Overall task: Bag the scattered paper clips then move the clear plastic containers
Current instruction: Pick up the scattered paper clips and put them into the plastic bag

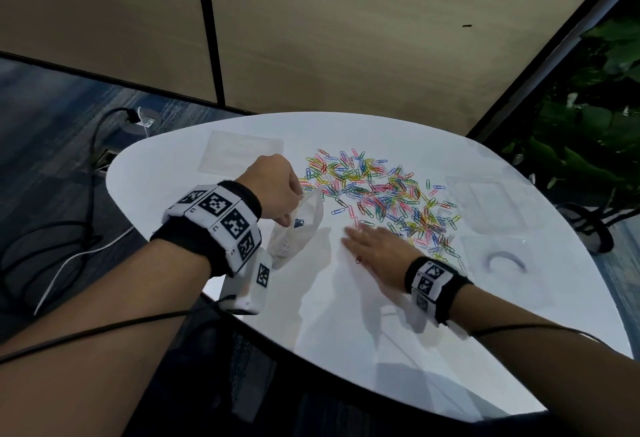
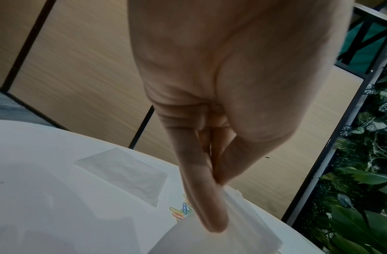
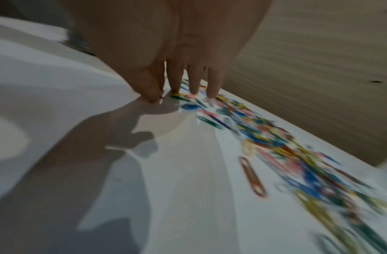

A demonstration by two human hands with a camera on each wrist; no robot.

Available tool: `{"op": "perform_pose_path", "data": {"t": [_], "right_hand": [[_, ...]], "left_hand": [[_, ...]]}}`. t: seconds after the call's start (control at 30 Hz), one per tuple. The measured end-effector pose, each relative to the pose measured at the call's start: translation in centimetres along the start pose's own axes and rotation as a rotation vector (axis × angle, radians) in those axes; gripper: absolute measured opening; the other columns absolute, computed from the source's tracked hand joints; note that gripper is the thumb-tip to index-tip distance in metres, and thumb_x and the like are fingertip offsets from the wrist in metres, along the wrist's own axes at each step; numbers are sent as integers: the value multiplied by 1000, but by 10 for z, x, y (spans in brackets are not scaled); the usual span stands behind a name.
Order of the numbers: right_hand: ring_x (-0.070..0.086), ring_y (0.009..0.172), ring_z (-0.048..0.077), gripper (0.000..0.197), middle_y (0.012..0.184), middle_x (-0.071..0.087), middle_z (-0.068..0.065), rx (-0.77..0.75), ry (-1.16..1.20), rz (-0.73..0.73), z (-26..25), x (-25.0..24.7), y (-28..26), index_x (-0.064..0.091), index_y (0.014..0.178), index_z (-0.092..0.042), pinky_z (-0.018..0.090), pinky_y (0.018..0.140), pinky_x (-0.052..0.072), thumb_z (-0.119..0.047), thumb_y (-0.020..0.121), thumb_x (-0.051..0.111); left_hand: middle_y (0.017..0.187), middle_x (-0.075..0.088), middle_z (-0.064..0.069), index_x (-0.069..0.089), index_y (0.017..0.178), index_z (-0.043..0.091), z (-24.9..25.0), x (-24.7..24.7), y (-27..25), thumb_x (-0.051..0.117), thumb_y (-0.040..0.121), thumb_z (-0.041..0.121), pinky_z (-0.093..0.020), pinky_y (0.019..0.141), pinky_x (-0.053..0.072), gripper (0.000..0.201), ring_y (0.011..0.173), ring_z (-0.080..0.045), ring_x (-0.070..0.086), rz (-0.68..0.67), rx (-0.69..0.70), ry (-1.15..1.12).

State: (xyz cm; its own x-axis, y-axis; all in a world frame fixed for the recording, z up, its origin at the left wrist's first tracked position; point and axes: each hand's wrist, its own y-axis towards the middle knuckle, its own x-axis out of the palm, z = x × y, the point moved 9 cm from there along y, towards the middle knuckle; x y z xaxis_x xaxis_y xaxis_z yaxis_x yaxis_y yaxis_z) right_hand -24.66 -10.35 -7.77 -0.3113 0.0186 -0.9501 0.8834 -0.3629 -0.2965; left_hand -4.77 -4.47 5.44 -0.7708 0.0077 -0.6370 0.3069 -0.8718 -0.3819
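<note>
The left hand (image 1: pixel 273 183), raised above the white counter (image 1: pixel 346 315), pinches the rim of a small clear bag (image 1: pixel 298 228) between thumb and fingers (image 2: pixel 201 197); the bag's dark blue mark is too small to read. The right hand (image 1: pixel 377 253) lies palm-down, fingers (image 3: pixel 193 80) straight and slightly apart, tips touching the near edge of the coloured paper clips (image 1: pixel 381 190) scattered mid-counter. Clear plastic containers (image 1: pixel 491 204) sit flat at the pile's right.

A white rounded table (image 1: pixel 346 315) stands before tan wall panels (image 1: pixel 346 38) split by black strips. Blue-grey carpet (image 1: pixel 52 107) with black cables (image 1: pixel 93 145) lies left of the table; green foliage (image 1: pixel 588 118) lies right.
</note>
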Motion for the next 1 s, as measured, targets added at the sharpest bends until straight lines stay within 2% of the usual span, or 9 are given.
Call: {"op": "perform_pose_path", "data": {"t": [0.13,0.23,0.37,0.47,0.63,0.73,0.8,0.87,1.0], "right_hand": [[15,148,36,54,163,13,5,243,-30,-24,62,-5,-5,25,151,-24,52,118,25,-25,100,44],[23,145,40,47,162,17,5,379,60,-72,86,-6,-1,31,150,-25,52,111,36,-27,103,35],[60,110,33,33,132,57,10,394,192,48,89,-24,16,60,127,-13,41,91,53,-12,97,45],[64,90,30,20,99,66,10,466,208,54,93,-27,23,71,95,-9,35,78,55,-2,89,53],[70,90,21,15,96,76,4,748,472,23,120,-25,6,79,94,-14,29,85,56,-17,85,68],[68,91,22,33,111,72,12,919,915,-38,129,-12,-11,71,112,-5,26,82,56,-20,83,73],[70,79,22,22,109,70,21,1021,1538,150,119,-17,-18,70,100,8,23,75,59,-3,81,73],[73,75,20,15,109,70,23,946,1920,254,102,-37,-13,68,98,8,22,68,60,3,84,68],[74,81,13,13,92,74,10,672,2146,141,51,-92,2,67,101,4,16,69,57,1,90,62]], "left_hand": [[78,76,-12,72,97,9,4,5,-1,48,90,-4,-38,79,64,28,68,-26,78,-19,-7,1],[71,71,-6,72,94,8,6,10,-2,48,90,-3,-40,78,64,27,67,-27,77,-41,-7,20],[69,69,-4,73,94,8,6,10,-3,48,90,-4,-40,76,65,28,64,-26,76,-41,-17,32],[69,70,-6,72,93,8,7,12,-3,50,91,-3,-40,76,65,25,66,-27,77,-48,-15,32],[69,70,-4,72,94,9,9,14,-4,49,92,-2,-38,78,64,26,68,-28,77,-56,-13,44],[72,72,-6,73,96,8,10,16,-5,48,91,-3,-38,79,64,27,69,-28,77,-64,-17,36],[78,76,-12,73,98,8,11,17,-5,48,91,-3,-38,79,64,28,70,-28,77,-72,-17,25],[83,77,-15,72,99,8,13,18,-5,48,92,-3,-38,80,64,28,70,-28,77,-78,-18,10],[83,77,-18,71,101,8,16,22,-7,46,92,-3,-36,79,64,29,69,-28,77,-99,-17,-6]]}}
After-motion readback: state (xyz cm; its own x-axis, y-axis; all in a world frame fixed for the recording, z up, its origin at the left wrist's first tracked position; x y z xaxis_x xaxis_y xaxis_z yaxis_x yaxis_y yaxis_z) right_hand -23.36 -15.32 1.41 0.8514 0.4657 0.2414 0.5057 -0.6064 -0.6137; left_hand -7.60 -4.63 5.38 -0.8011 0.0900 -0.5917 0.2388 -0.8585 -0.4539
